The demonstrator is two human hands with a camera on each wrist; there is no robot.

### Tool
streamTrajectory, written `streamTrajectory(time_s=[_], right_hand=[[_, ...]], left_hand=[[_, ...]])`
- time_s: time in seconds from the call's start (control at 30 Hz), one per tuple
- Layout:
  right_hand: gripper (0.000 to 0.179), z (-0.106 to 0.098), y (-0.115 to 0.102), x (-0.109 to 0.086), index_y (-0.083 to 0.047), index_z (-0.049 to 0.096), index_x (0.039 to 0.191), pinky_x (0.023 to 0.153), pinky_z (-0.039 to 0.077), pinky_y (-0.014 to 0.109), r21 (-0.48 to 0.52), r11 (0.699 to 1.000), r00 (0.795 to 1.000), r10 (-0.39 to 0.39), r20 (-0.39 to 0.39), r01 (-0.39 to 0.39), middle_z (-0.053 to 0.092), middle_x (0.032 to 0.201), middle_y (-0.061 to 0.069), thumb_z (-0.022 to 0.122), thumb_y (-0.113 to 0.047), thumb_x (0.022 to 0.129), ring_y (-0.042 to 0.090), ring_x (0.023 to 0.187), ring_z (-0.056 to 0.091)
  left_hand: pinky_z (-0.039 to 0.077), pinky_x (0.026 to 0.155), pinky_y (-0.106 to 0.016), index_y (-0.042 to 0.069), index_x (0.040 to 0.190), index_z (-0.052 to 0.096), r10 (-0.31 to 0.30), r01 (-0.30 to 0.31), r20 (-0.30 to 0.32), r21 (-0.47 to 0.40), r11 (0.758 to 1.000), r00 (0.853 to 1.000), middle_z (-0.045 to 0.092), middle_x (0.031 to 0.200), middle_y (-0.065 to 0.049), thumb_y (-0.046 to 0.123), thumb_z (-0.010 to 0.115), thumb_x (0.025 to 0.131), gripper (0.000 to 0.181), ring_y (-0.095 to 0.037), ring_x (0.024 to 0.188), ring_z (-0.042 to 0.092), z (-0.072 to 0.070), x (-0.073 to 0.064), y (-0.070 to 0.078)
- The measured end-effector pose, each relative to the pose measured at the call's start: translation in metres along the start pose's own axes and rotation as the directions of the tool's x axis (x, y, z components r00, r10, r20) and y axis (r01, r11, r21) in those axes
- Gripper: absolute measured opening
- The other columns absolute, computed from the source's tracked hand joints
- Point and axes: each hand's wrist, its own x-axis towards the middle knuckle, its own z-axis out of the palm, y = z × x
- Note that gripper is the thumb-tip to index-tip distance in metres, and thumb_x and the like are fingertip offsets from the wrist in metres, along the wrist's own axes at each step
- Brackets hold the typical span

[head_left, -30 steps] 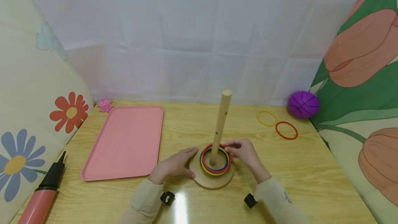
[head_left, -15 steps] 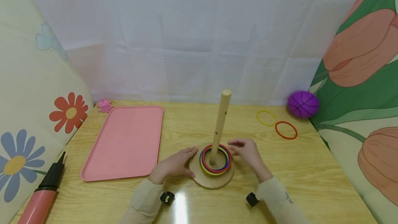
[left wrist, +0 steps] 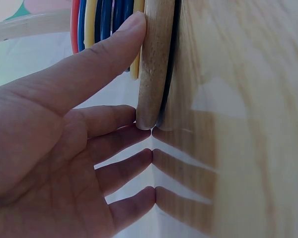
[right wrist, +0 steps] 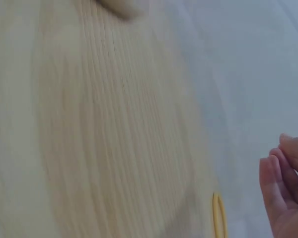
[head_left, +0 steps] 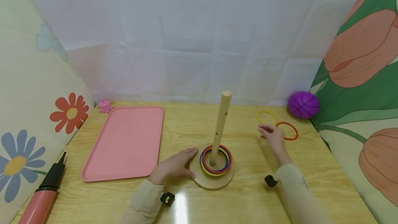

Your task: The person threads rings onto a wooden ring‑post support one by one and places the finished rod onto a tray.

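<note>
A wooden ring-toss stand with a round base (head_left: 214, 183) and an upright peg (head_left: 221, 123) stands before me. Red, yellow and blue rings (head_left: 231, 160) are stacked around the peg's foot. My left hand (head_left: 174, 164) rests against the base's left edge; the left wrist view shows the thumb (left wrist: 102, 62) against the base and the fairly straight fingertips on the table. To the right, my right hand (head_left: 275, 141) is above the table, fingers bent together, holding nothing. Just beyond it lie a yellow ring (head_left: 266, 111) and a red ring (head_left: 286, 123), the red one partly hidden.
A pink tray (head_left: 127, 141) lies at the left, with a small pink toy (head_left: 105, 106) behind it. A pink and black pump (head_left: 46, 186) is at the left edge. The purple ball (head_left: 303, 105) sits at the back right, near the white cloth (head_left: 192, 44).
My right hand has let go of the red ring at the top of the stack and moved right and away from me, toward the loose rings. The left hand has stayed on the base.
</note>
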Motion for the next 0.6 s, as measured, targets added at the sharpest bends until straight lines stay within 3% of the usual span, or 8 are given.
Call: streamTrajectory(time_s=[0.17,0.33,0.4,0.47,0.53,0.6], right_hand=[[0.029,-0.027,0.014,0.018,0.007,0.066,0.116,0.067,0.055,0.009,-0.094,0.995,0.993,0.019,-0.118,-0.03,0.067,0.115,0.025,0.065,-0.009,0.092,-0.019,0.066,0.05],[0.03,-0.051,0.032,0.031,0.003,0.067,0.117,0.064,0.039,0.0,-0.212,0.976,0.981,0.011,-0.192,-0.053,0.067,0.116,0.025,0.066,-0.012,0.091,-0.019,0.071,0.045],[0.033,-0.059,0.039,0.034,0.004,0.064,0.121,0.067,0.038,0.0,-0.224,0.973,0.982,0.018,-0.189,-0.061,0.065,0.121,0.025,0.065,-0.011,0.092,-0.009,0.082,0.056],[0.038,-0.067,0.045,0.037,0.005,0.059,0.127,0.078,0.047,0.006,-0.224,0.972,0.985,0.035,-0.169,-0.073,0.062,0.127,0.025,0.063,-0.012,0.093,0.009,0.1,0.064],[0.043,-0.074,0.049,0.038,0.006,0.054,0.132,0.094,0.051,0.02,-0.223,0.971,0.988,0.053,-0.144,-0.085,0.057,0.134,0.026,0.061,-0.011,0.094,0.028,0.12,0.059],[0.047,-0.08,0.053,0.039,0.007,0.048,0.137,0.107,0.047,0.037,-0.23,0.969,0.992,0.066,-0.106,-0.089,0.051,0.139,0.027,0.059,-0.011,0.095,0.038,0.131,0.048]], left_hand=[[0.028,0.118,-0.054,-0.008,0.147,0.032,-0.004,0.004,0.005,-0.002,1.0,1.0,0.034,0.152,-0.027,0.025,0.081,0.077,0.092,-0.043,0.141,0.033,0.0,0.0,0.0],[0.029,0.118,-0.053,-0.008,0.147,0.032,0.0,0.0,0.01,0.003,1.0,1.0,0.034,0.153,-0.027,0.025,0.081,0.077,0.092,-0.043,0.141,0.034,0.001,0.001,-0.001],[0.029,0.118,-0.053,-0.008,0.147,0.032,0.003,-0.003,0.01,0.009,1.0,1.0,0.034,0.152,-0.027,0.025,0.081,0.077,0.092,-0.043,0.14,0.034,0.001,0.001,-0.002],[0.029,0.118,-0.053,-0.008,0.147,0.032,0.003,-0.004,0.01,0.015,1.0,1.0,0.034,0.152,-0.026,0.025,0.081,0.077,0.091,-0.043,0.14,0.034,0.002,0.001,-0.002],[0.029,0.118,-0.053,-0.008,0.147,0.032,0.003,-0.003,0.009,0.016,1.0,1.0,0.034,0.152,-0.026,0.025,0.081,0.077,0.091,-0.043,0.14,0.034,0.002,0.002,-0.003],[0.029,0.118,-0.054,-0.008,0.147,0.032,0.002,-0.002,0.01,0.017,1.0,1.0,0.034,0.152,-0.026,0.025,0.081,0.077,0.091,-0.043,0.14,0.034,0.002,0.002,-0.003]])
